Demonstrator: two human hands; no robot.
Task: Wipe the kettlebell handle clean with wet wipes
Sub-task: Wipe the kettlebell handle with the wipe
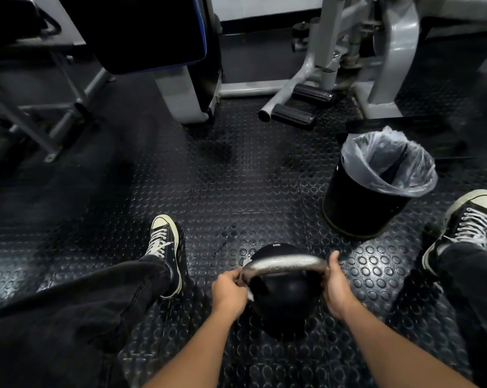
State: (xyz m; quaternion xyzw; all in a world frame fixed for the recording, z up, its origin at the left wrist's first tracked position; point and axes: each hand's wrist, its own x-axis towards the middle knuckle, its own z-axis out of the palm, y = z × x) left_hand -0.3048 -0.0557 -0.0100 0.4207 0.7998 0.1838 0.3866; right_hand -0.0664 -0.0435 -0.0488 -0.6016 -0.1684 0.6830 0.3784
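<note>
- Kettlebell [285,292] sits on the studded floor mat [236,177], near me and between my two legs, its black ball partly hidden under the grey metal handle [284,264].
- My left hand [228,294] is curled round the left end of the handle with a pale wipe [249,295] pinched against the metal; a corner of the wipe sticks out below my fingers.
- My right hand [336,287] grips the right end of the handle, thumb pointing up along it.
- I see the handle arching between my two hands, its middle bare and shiny.
- Small white lettering shows on the far side of the ball; it is too small for me to read.
- A black bin [360,203] with a clear bag liner [388,163] stands to the right, farther off than the kettlebell and well apart from it.
- My left shoe [164,247] is planted just left of the kettlebell; my right shoe [466,222] is at the far right, near the bin.
- Both of my legs are in dark trousers.
- Grey machine frames [329,60] and two black foot rollers [301,107] stand at the far side, with a dark padded seat [152,32] at far left.
</note>
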